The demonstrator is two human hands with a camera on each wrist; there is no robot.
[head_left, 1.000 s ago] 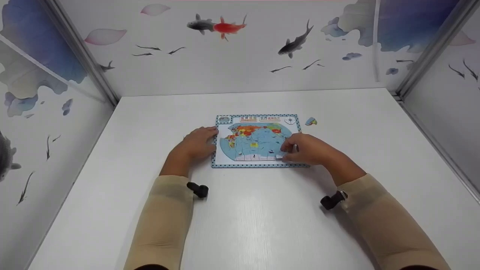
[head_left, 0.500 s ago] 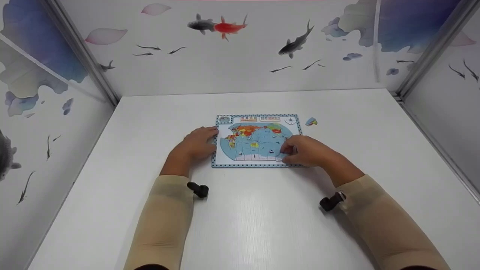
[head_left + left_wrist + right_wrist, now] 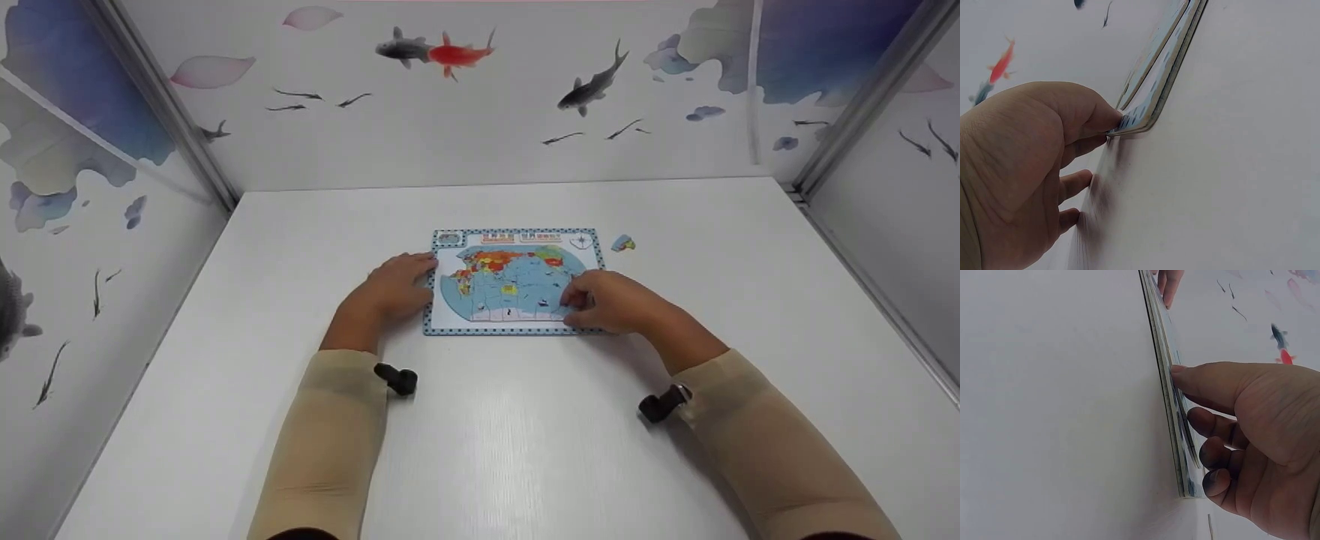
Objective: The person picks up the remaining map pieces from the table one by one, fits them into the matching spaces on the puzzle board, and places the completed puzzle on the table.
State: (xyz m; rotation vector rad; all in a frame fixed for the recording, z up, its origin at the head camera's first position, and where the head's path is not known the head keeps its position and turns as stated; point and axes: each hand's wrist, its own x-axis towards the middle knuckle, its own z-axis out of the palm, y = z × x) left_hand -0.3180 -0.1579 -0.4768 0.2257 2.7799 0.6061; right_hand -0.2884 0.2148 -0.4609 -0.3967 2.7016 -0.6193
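A world-map jigsaw board (image 3: 510, 331) with a dotted blue border lies flat on the white table, most of its blue map filled with pieces. My left hand (image 3: 397, 285) rests along the board's left edge. In the left wrist view its thumb (image 3: 1107, 119) touches the border near a corner. Over the map's lower right sits my right hand (image 3: 611, 300), fingers curled and thumb low, at a puzzle piece mostly hidden by the fingertips. The right wrist view shows the thumb (image 3: 1185, 377) on the raised map edge. A loose blue-and-yellow piece (image 3: 623, 243) lies just beyond the upper right corner.
The white table (image 3: 480, 435) spreads around the board. White panels (image 3: 495, 135) with painted fish and petals enclose its back and sides, joined by metal posts. Black wrist cameras (image 3: 664, 403) are strapped to both sleeves.
The small piece at my right fingertips has gone from tilted with a pale edge showing to flat against the map. My right hand has sunk slightly; the left stays put.
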